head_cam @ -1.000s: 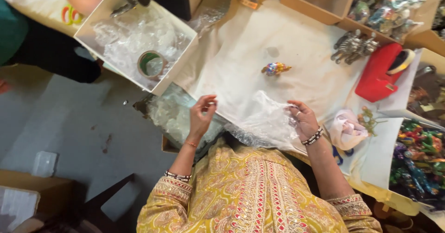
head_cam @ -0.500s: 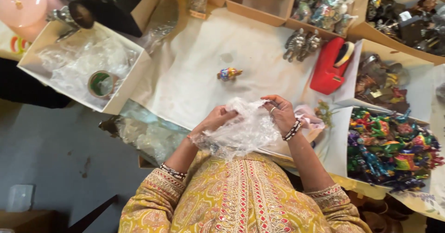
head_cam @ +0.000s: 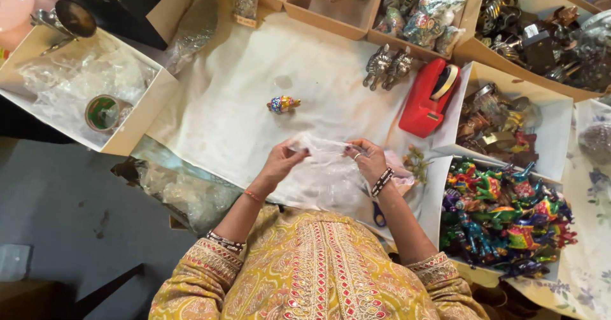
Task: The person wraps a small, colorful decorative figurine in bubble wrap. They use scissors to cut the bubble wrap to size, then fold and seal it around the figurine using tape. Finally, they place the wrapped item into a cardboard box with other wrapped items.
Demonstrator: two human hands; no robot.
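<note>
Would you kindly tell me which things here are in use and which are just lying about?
In use:
- clear plastic bag, held by left hand and right hand
- small painted figurine, nearest

Lying about:
- red tape dispenser
- tape roll
- silver figurines

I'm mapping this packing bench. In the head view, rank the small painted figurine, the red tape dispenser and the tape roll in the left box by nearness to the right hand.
From the right hand:
1. Small painted figurine, up and to the left on the white cloth.
2. Red tape dispenser, up and to the right; nearly as close, so hard to call.
3. Tape roll, far left in the box.
</note>
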